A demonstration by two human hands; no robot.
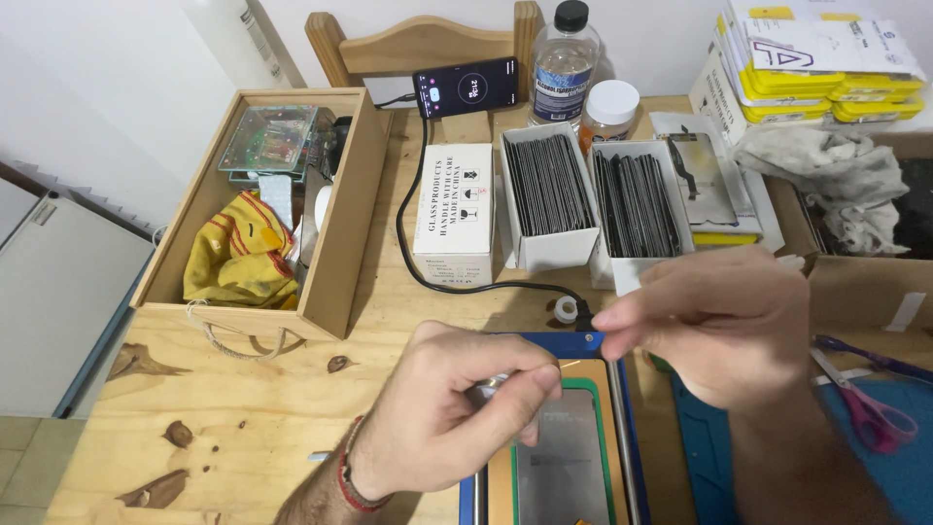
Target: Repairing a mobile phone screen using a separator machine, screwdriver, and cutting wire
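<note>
The left hand point(442, 413) pinches a small silvery piece point(489, 387); the right hand point(714, 326) — at 3 o'clock — pinches something too small to tell, above the grey panel point(564, 457).

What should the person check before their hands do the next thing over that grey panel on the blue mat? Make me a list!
1. Left hand pinching a small silvery thing over the panel: ok, fingers closed, though the thing itself is too small to identify.
2. Right hand pinching too: cannot tell what it holds, if anything.
3. Flat grey panel in the green frame sitting on the blue mat: ok, it looks flat.
4. Black cable clear of the panel: not ok, its end lies right at the mat's top edge.
5. Pink-handled scissors out of the way: ok, off to the right.
6. Clear plastic bottle with black cap upright and capped: ok.
</note>
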